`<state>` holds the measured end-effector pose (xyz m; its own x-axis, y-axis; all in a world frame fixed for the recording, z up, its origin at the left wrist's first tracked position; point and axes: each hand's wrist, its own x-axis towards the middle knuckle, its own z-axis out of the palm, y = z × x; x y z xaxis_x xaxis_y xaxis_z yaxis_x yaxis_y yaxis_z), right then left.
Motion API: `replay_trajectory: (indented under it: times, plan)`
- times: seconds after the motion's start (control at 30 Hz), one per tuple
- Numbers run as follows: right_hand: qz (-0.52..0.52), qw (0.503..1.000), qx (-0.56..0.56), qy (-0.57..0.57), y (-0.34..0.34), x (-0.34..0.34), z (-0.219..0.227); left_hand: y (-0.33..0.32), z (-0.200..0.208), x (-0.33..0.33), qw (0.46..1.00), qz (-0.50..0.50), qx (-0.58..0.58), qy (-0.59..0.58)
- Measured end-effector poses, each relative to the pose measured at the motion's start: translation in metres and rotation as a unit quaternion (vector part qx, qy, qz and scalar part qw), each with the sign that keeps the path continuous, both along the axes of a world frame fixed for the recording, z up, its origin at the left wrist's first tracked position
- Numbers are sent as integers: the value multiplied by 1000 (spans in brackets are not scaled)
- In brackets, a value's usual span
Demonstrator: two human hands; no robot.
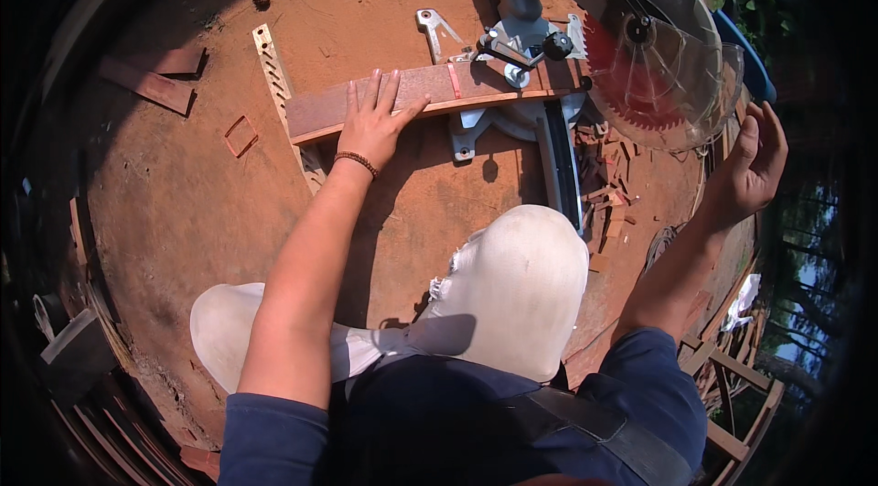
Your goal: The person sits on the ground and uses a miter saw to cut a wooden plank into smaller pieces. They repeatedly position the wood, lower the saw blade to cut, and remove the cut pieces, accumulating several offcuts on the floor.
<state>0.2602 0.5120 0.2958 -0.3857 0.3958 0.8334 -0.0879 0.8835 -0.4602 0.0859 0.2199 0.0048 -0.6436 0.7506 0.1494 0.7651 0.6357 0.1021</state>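
My left hand [373, 116] lies flat with fingers spread on a long reddish-brown wooden board [311, 109]. The board reaches across the base of a miter saw [521, 111], where a clamp [517, 74] presses down on it. A red mark crosses the board between my hand and the clamp. To the right, the saw's round blade [640, 106] with red teeth is raised behind a clear guard, over the board's right end. My right hand [748, 161] is just below the saw's blue handle [752, 61], fingers loosely bent and thumb apart, with nothing visible in them.
A pale slotted wooden strip [273, 65] lies under the board's left end. Wood offcuts [613, 184] are scattered right of the saw. Loose boards [155, 79] lie on the reddish ground at the far left. My bent knee [526, 285] is close to the saw's base.
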Motion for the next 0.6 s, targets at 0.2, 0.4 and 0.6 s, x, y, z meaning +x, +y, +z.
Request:
replay_trajectory:
  times: [0.2,0.4,0.6]
  plan:
    - [-177,949,86,-247,137,-6,37,4,-1,-3,1000,0,14,8]
    - [-163,965,101,-176,117,25,-23,2,1,-4,1000,5,10,-3]
    - [-173,965,98,-174,104,49,-65,1,-1,-4,1000,7,-4,4]
